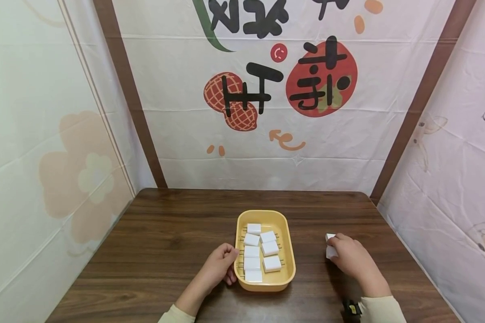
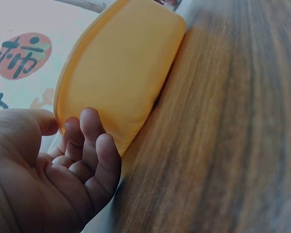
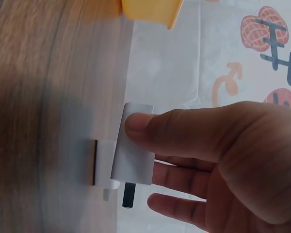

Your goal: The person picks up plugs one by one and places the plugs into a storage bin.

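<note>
A yellow plastic tray (image 1: 266,287) holds several white charger plugs (image 1: 252,251) in two columns, prongs pointing outward to left and right. At the tray's left side is my left hand (image 1: 218,265); its thumb and forefinger pinch the rim, while the other fingers curl loosely beside the outer wall (image 2: 121,63). Right of the tray, my right hand (image 1: 353,258) grips a white charger plug (image 3: 133,160) between thumb and fingers, a dark prong showing at one end. Just beyond it, another white plug (image 3: 105,162) stands on the table.
The dark wood-grain table (image 1: 178,224) extends around the tray. Behind it hangs a printed white cloth (image 1: 266,170), with more cloth on both sides. A small black object (image 1: 351,308) is by my right cuff.
</note>
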`<state>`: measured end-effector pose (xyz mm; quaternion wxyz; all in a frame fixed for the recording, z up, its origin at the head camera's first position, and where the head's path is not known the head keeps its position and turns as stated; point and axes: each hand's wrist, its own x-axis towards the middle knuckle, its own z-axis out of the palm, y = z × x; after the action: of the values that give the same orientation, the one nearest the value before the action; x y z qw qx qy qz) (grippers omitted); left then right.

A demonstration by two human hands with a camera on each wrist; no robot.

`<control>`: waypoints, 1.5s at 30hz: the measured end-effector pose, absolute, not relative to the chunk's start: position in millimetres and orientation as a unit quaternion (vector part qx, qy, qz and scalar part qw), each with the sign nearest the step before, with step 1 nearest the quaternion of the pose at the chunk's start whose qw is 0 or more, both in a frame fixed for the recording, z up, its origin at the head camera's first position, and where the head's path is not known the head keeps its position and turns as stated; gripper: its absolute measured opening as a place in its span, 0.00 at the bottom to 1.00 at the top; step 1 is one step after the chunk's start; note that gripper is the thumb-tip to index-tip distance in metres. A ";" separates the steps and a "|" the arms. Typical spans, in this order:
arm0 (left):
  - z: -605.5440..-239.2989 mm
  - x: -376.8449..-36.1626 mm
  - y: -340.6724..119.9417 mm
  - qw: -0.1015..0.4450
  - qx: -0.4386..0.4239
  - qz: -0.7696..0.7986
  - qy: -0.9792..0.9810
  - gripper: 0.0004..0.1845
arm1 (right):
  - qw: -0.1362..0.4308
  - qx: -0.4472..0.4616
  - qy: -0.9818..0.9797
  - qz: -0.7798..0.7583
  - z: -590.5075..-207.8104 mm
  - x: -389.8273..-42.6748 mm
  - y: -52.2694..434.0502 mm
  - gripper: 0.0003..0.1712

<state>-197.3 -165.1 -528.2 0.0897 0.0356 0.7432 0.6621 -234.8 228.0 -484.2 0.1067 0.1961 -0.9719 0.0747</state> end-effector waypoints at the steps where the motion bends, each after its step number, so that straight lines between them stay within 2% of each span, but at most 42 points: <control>1: -527.8 -197.3 -165.2 0.090 0.036 0.662 0.743 0.18 | 0.107 0.199 -0.971 0.073 -483.3 -234.7 227.2 0.21; 10: -526.0 -197.0 -165.4 0.089 0.036 0.661 0.744 0.18 | 0.128 0.225 -0.964 0.063 -476.8 -231.8 220.1 0.20; 22: -528.1 -197.8 -165.1 0.091 0.033 0.662 0.743 0.18 | 0.097 0.219 -0.968 0.073 -462.2 -225.2 202.9 0.19; 34: -529.4 -197.3 -164.7 0.090 0.037 0.663 0.742 0.18 | 0.125 0.255 -0.956 0.072 -451.3 -217.3 186.7 0.19; 45: -527.1 -195.6 -164.8 0.089 0.043 0.664 0.741 0.18 | 0.117 0.271 -0.952 0.074 -439.7 -211.1 166.8 0.20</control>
<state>-195.6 -164.8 -527.1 0.0895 0.0426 0.7409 0.6643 -211.1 166.8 -439.7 0.1173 0.2714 -0.9524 0.0738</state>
